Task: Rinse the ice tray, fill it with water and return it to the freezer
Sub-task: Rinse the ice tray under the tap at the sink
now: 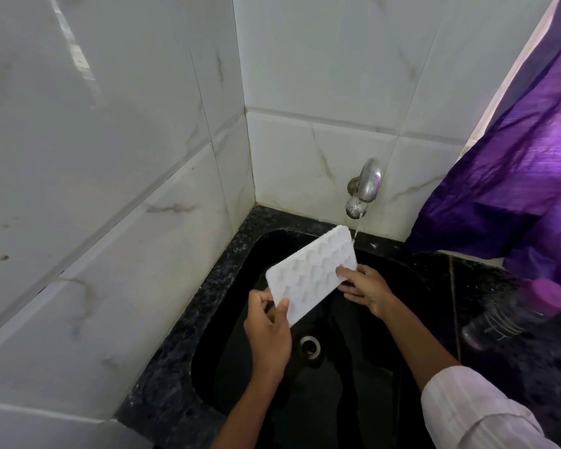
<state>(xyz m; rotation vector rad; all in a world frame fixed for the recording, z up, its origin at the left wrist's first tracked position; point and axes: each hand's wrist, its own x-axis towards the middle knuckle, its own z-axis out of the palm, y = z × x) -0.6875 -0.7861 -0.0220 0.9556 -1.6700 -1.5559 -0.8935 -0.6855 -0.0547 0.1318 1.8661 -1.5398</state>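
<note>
A white ice tray (311, 270) with several moulded cells is held tilted over the black sink (363, 367). My left hand (268, 328) grips its near short end, thumb on top. My right hand (365, 288) holds its right long edge, thumb on the cell side and fingers underneath. A chrome tap (365, 186) sticks out of the tiled wall, and a thin stream of water (357, 230) falls from it onto the tray's far right corner.
White marble-look tiles close the corner at left and behind. A purple curtain (512, 176) hangs at the right. On the black speckled counter (162, 396) at right lies a dark bottle (512, 315) with a purple cap. The drain (310, 343) shows below the tray.
</note>
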